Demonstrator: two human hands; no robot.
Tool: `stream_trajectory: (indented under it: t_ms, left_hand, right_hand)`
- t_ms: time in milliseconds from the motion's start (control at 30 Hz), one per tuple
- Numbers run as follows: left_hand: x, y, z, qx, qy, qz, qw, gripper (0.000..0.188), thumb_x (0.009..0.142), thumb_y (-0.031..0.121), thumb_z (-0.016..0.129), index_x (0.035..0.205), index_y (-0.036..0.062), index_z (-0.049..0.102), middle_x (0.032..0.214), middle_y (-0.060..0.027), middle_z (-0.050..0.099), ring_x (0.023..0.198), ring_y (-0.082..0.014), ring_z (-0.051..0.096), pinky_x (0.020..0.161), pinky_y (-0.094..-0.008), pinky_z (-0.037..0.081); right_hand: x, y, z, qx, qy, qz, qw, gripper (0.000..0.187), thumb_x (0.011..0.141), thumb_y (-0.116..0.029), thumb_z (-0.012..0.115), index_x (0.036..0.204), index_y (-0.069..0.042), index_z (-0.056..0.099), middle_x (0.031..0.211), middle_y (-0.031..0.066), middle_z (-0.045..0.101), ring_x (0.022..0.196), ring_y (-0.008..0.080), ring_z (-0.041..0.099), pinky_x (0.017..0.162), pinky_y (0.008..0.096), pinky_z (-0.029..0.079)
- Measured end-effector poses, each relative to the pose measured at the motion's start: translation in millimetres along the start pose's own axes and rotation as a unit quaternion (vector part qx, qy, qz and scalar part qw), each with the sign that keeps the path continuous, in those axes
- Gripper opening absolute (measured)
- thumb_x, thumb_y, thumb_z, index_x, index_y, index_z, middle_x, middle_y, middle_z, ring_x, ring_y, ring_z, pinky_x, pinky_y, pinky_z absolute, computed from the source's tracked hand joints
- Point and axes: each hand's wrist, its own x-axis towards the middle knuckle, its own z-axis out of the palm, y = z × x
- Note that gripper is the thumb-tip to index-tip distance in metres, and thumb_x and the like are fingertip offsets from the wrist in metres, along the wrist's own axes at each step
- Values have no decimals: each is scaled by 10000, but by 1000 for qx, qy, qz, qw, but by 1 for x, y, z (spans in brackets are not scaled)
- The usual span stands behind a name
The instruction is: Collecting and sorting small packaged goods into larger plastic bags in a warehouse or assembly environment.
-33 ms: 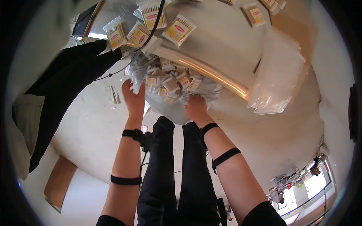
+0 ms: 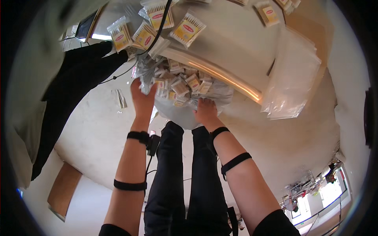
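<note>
A translucent grey plastic bag (image 2: 176, 114) lies wide open below the table's near edge, in front of my knees. Inside it are many packets of cotton swabs (image 2: 180, 87) in clear wrap with yellow labels. My right hand (image 2: 206, 111) is closed on the bag's near right rim, its fingers curled over the gathered plastic. At the left rim, my left hand (image 2: 142, 98) has its thumb and fingers apart, with grey plastic between them. Its fingertips are partly hidden by the plastic.
More swab packets (image 2: 187, 29) lie on the table (image 2: 232, 43). A stack of clear plastic bags (image 2: 291, 78) hangs over its edge at right. A black cable (image 2: 160, 29) crosses the table. At left are another person's black-clothed legs (image 2: 75, 82). A scrap of clear wrapping (image 2: 119, 99) lies on the floor.
My left hand has shifted slightly right, and its fingers now reach around the bag's left rim. My right hand keeps its hold on the near rim. The other person's clothing has shifted slightly.
</note>
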Motion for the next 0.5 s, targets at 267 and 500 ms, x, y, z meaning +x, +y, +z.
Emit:
stream_trajectory:
  t_ms: [267,500]
  left_hand:
    - [61,-4,39,141,-65,147,977,454,757,222,675,1087,-34,498,906,-136,592,871,-271,577,750,-364,461]
    - [108,-78,-31,-576,-31,-319,752,210,859,148,493,1020,34,565,842,-77,582,510,-146,453,637,-243,464]
  right_hand:
    - [5,12,20,-47,-125,35,990,461,741,-300,629,1097,-33,509,925,147,628,924,270,597,860,456,394]
    - [7,13,8,171,29,71,982,184,756,-203,582,841,-49,635,800,120,647,767,272,636,675,362,475]
